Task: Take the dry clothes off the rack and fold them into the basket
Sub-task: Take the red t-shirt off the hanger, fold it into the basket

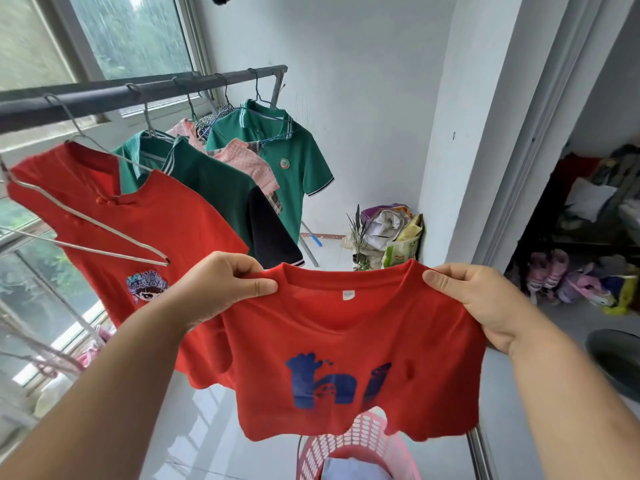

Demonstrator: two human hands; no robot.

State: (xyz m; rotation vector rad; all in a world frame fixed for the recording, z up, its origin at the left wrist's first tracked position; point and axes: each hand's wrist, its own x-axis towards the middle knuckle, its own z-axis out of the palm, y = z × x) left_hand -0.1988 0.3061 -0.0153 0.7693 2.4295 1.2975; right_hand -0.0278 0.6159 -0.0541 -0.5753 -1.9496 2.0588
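Observation:
I hold a red T-shirt [346, 358] with a blue "hi" print spread out in front of me, off the rack. My left hand [221, 285] pinches its left shoulder and my right hand [481, 299] pinches its right shoulder. Directly below the shirt's hem stands the pink perforated basket [360, 441], with pale folded cloth inside. The dark rack bar [138, 93] runs from the left edge toward the far wall. On it hang a red shirt with a cartoon face [138, 233], two green polo shirts [294, 168], and pink checked clothes between them, all on wire hangers.
An empty wire hanger [104, 251] hangs in front of the red shirt at left. Windows line the left side. Bags and a plant [388, 237] sit in the far corner. A doorway at right shows shoes and clutter. A dark basin [616, 362] sits at the right edge.

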